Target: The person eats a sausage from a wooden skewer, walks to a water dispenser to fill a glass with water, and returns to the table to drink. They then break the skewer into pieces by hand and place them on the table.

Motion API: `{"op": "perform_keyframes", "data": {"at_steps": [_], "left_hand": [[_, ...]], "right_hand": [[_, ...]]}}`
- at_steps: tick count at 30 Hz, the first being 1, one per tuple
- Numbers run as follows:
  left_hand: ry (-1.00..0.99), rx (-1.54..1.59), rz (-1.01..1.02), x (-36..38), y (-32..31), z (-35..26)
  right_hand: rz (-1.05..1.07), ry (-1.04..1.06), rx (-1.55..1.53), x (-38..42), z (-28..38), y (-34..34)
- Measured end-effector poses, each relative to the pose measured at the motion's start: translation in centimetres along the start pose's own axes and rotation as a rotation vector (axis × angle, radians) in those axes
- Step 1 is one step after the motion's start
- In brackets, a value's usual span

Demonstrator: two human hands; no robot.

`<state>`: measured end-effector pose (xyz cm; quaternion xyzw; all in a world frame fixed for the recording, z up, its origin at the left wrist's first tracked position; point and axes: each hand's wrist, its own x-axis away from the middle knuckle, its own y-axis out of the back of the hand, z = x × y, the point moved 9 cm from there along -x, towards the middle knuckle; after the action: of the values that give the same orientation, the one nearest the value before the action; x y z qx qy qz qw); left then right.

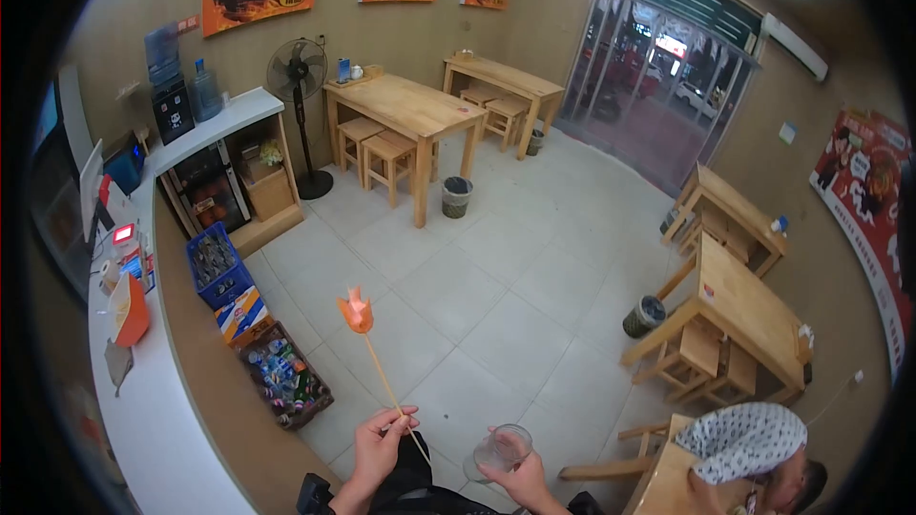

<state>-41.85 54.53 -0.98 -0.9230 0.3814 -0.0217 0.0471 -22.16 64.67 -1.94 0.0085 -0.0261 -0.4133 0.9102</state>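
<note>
My left hand [376, 453] pinches a thin wooden skewer [385, 375] between thumb and fingers, holding it up at a slant. On the skewer's top end sits an orange and pink piece [356, 313] cut like a tulip; its lower end runs down past my fingers. My right hand [525, 484] is wrapped round a clear cup [511, 441] tilted to the left, its round mouth facing up. The cup and the skewer are apart, both in front of my lap above the tiled floor.
A long white counter [157, 410] runs along my left. Beside it stand a blue crate [218, 267] and a brown crate of bottles [283, 377]. Wooden tables [405, 105] with stools line both sides. At the lower right, a person [754, 443] leans over a table. A fan [307, 124] stands behind.
</note>
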Motion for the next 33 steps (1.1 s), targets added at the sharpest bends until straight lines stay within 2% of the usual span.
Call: {"op": "perform_keyframes", "data": {"at_steps": [3,5,7,9,13,15,18,20,21,23,25,26,27,28,33], "left_hand": [[-0.045,-0.045,-0.010,-8.5,2.9,-0.1],[-0.047,-0.096,-0.005,-13.0,4.6,-0.8],[-0.112,-0.048,-0.081,-18.4,7.0,-3.0],[-0.095,-0.087,-0.114,-22.6,9.2,-3.6],[-0.113,-0.118,-0.197,-31.3,13.3,-3.9],[-0.125,-0.142,-0.245,-35.5,15.9,-3.8],[-0.152,-0.164,-0.362,-42.0,20.0,-3.4],[-0.106,-0.186,-0.456,-45.6,23.1,-3.2],[-0.070,-0.284,-0.514,-47.3,24.6,-3.6],[-0.040,-0.238,-0.580,-50.5,26.1,-6.2],[-0.036,-0.309,-0.620,-53.0,28.4,-8.2],[-0.020,-0.313,-0.732,-53.2,30.2,-8.4],[-0.035,-0.276,-0.757,-53.9,31.3,-8.7],[-0.055,-0.241,-0.759,-54.9,32.6,-9.0],[-0.061,-0.259,-0.951,-56.4,40.9,-9.0]], "right_hand": [[0.029,-0.003,0.091,-8.2,1.2,-2.3],[0.027,-0.002,0.039,-13.0,2.5,-3.7],[0.032,0.033,-0.018,-18.7,3.9,-4.8],[0.045,0.063,0.030,-23.2,4.4,-6.0],[0.002,0.039,0.079,-33.1,2.1,-7.2],[0.019,-0.041,0.150,-38.1,0.8,-8.7],[-0.018,0.047,0.089,-47.6,-0.4,-10.3],[0.029,0.008,0.123,-54.5,0.2,-12.4],[0.076,-0.030,0.159,-58.5,0.6,-14.2],[0.182,-0.035,0.127,-66.5,-0.7,-17.6],[0.296,-0.019,-0.097,-73.0,1.9,-23.5],[0.408,-0.032,-0.094,-76.0,2.4,-27.2],[0.459,0.043,-0.069,-78.7,3.8,-30.2],[0.487,0.120,-0.051,-81.1,5.0,-33.1],[0.804,0.246,0.024,-88.7,9.7,-52.2]]}}
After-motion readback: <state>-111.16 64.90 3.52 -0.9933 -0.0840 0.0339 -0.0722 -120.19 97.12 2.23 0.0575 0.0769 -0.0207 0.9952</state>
